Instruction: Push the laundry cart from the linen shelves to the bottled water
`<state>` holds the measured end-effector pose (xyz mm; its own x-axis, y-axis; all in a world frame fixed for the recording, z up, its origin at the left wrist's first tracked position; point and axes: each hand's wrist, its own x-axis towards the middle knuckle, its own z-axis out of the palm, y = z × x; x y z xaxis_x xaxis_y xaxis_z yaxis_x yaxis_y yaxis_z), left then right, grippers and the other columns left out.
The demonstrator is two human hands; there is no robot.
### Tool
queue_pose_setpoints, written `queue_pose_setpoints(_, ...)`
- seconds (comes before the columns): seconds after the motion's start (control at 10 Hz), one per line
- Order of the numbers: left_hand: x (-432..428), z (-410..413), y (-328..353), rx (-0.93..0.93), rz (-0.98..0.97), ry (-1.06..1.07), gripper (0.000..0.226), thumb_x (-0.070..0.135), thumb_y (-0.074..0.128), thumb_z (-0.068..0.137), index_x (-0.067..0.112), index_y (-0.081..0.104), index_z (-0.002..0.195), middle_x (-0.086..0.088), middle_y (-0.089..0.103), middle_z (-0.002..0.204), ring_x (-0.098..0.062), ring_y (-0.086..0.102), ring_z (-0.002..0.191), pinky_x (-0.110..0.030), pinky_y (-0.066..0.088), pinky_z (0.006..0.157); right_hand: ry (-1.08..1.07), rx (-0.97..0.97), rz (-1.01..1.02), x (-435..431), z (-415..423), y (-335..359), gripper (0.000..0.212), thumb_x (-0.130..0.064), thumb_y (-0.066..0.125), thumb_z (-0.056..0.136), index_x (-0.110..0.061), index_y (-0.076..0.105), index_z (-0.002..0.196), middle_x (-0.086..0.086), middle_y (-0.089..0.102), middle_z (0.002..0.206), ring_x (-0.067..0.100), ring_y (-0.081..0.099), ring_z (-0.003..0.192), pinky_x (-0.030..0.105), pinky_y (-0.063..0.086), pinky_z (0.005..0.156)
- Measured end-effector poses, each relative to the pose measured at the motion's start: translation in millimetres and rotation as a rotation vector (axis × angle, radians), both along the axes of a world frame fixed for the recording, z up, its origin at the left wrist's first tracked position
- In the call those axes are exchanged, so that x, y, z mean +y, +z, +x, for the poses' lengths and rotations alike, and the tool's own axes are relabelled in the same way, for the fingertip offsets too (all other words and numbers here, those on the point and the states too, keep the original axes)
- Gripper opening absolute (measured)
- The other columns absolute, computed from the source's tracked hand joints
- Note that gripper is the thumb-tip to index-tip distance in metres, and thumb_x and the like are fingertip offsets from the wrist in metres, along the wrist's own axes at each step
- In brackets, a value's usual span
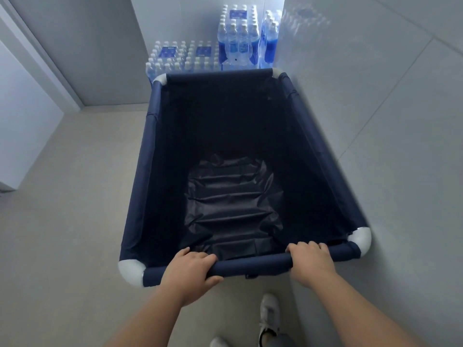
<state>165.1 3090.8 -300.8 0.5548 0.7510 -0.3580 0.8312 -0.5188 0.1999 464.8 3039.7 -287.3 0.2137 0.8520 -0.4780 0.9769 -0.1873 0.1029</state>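
Head view shows our left hand [189, 267] and right hand [310, 259] both clamped on the near rail of the laundry cart [155, 151]. Its far rail sits just short of the bottled water [238, 43], so we judge the push nearly finished. Wheels and linen shelves are out of sight; whether rail and packs touch is unclear.

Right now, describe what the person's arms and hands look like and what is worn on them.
Both forearms are bare, with no sleeves in view. The left hand and right hand wear no gloves; no rings, watch or wristband show. The fingernails look short and unpainted. Nothing else is worn on either arm.
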Motion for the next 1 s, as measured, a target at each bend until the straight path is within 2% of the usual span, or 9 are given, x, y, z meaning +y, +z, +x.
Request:
queue_pose_setpoints(0.4,-5,3,1,0.033,0.016,0.049,0.049,0.074,0.029,0.082,0.040,0.050,0.110,0.015,0.061,0.112,-0.011,0.054,0.111,-0.042,0.021,0.115,0.034,-0.007,0.003,0,1,6,0.039,-0.020,0.054,0.089,-0.033,0.052,0.126,-0.003,0.061,0.117,0.023,0.052,0.112,0.041,0.033,0.101)
queue_pose_setpoints(0.7,-19,13,11,0.067,0.005,0.179,0.056,0.072,0.029,0.083,0.039,0.049,0.123,0.014,0.056,0.128,-0.012,0.046,0.125,-0.042,0.018,0.117,0.030,0.097,-0.021,-4,3,12,0.047,-0.034,0.054,0.087,-0.034,0.046,0.133,-0.003,0.056,0.126,0.024,0.048,0.118,0.043,0.030,0.106)
queue_pose_setpoints(0.9,-25,16,26,-0.111,-0.047,0.341,0.056,0.066,0.030,0.090,0.034,0.049,0.132,0.013,0.055,0.134,-0.012,0.047,0.124,-0.035,0.035,0.106,-0.034,0.249,0.011,-9,5,24,0.052,-0.041,0.044,0.081,-0.034,0.050,0.132,-0.006,0.057,0.123,0.020,0.050,0.116,0.042,0.030,0.108)
queue_pose_setpoints(1.0,-22,19,36,-0.288,-0.076,0.470,0.046,0.059,0.035,0.094,0.036,0.051,0.130,0.015,0.053,0.135,-0.010,0.047,0.122,-0.035,0.040,0.100,-0.066,0.313,0.173,-4,2,30,0.044,-0.046,0.045,0.087,-0.034,0.054,0.129,-0.008,0.060,0.120,0.018,0.053,0.113,0.041,0.033,0.107)
